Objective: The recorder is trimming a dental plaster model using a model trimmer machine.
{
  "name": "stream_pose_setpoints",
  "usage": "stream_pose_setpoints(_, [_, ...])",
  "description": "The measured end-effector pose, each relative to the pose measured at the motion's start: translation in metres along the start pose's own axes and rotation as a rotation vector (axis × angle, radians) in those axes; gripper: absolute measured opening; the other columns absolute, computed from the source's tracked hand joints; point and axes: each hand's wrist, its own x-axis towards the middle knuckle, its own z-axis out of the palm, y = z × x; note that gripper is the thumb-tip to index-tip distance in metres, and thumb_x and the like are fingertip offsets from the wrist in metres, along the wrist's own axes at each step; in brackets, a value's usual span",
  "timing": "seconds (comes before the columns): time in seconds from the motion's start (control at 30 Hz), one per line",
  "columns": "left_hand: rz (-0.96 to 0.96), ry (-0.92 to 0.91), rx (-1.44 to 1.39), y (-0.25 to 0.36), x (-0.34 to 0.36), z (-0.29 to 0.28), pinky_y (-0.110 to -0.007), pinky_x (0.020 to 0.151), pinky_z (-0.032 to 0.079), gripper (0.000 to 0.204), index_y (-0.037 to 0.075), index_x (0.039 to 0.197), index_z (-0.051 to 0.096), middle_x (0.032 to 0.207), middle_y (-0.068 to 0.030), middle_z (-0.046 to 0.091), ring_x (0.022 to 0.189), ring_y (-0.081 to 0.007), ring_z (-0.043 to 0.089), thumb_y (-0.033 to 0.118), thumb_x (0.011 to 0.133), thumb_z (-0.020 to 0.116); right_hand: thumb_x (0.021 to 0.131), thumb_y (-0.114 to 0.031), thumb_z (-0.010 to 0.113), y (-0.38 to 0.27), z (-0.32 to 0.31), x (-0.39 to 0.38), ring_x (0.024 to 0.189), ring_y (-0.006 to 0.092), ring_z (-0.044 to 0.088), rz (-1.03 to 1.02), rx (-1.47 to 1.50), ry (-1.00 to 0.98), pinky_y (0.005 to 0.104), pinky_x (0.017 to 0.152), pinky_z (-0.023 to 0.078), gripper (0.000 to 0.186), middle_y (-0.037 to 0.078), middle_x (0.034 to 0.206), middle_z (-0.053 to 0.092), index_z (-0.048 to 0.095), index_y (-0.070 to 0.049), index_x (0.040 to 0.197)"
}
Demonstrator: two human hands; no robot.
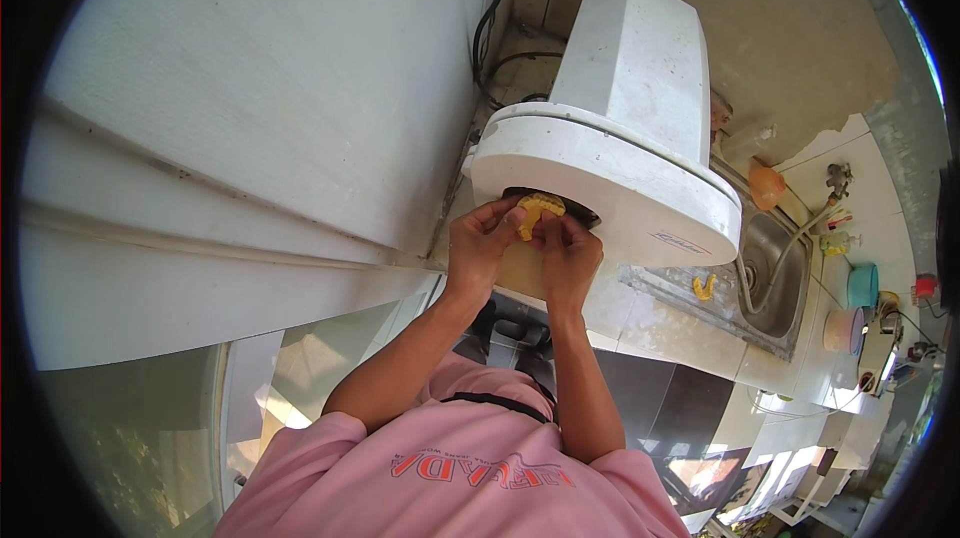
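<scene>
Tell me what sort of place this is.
Probably a small dental-lab workroom: both hands press a yellow dental cast against a white trimming machine, beside a steel sink on a tiled counter.

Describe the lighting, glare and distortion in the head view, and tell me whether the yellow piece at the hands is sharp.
Head view: bright daylight, white wall nearly washed out; fisheye bends the counter edge and leaves black corners; glare on the glossy white machine; the yellow dental cast between the left hand and right hand is fairly sharp, half shaded under the machine's rim; the sink looks softer.
</scene>
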Motion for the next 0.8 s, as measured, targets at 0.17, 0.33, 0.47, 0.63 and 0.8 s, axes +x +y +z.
stream_pose_setpoints(0.17, [0.001,0.002,-0.002,-0.002,0.001,0.000,-0.025,0.077,0.052,0.036,-0.008,0.112,0.058,0.095,-0.0105,0.066,0.083,-0.0121,0.063,0.015,0.086,0.067,0.089,-0.010,0.058,-0.002,0.001,0.000,0.062,0.0128,0.063,-0.001,0.033,-0.002,0.0255,0.059,0.053,0.021,0.010,0.069,0.065,0.065,0.009,0.088])
stream_pose_setpoints(0.33, [-0.016,0.039,-0.037,-0.002,-0.001,0.002,-0.025,0.077,0.053,0.032,-0.007,0.111,0.058,0.097,-0.0108,0.065,0.083,-0.0126,0.063,0.013,0.087,0.065,0.089,-0.009,0.056,-0.002,0.000,0.001,0.063,0.0180,0.068,-0.031,-0.027,-0.001,0.0275,0.060,0.052,0.018,0.014,0.068,0.067,0.066,0.006,0.086])
stream_pose_setpoints(0.47, [-0.021,0.042,-0.053,-0.002,-0.004,0.004,-0.026,0.077,0.054,0.031,-0.007,0.110,0.058,0.099,-0.0103,0.064,0.085,-0.0128,0.063,0.013,0.088,0.064,0.088,-0.011,0.057,-0.001,0.000,0.002,0.055,0.0167,0.063,-0.100,-0.095,0.010,0.0283,0.056,0.049,0.019,0.014,0.064,0.065,0.066,0.005,0.085])
stream_pose_setpoints(0.63, [-0.029,0.092,-0.101,-0.003,-0.008,0.007,-0.025,0.074,0.052,0.025,-0.004,0.102,0.062,0.094,-0.0070,0.064,0.081,-0.0104,0.060,0.015,0.087,0.066,0.087,-0.016,0.060,-0.007,-0.001,0.001,0.056,0.0093,0.055,-0.059,-0.152,-0.007,0.0270,0.053,0.046,0.023,0.009,0.065,0.064,0.067,0.005,0.087])
stream_pose_setpoints(0.8, [-0.031,0.131,-0.122,-0.007,-0.014,0.011,-0.024,0.075,0.051,0.023,-0.002,0.101,0.060,0.096,-0.0062,0.062,0.084,-0.0097,0.059,0.014,0.087,0.066,0.086,-0.013,0.060,-0.009,-0.002,0.001,0.046,0.0121,0.050,-0.152,-0.176,0.026,0.0290,0.048,0.041,0.019,0.011,0.054,0.058,0.067,0.005,0.084])
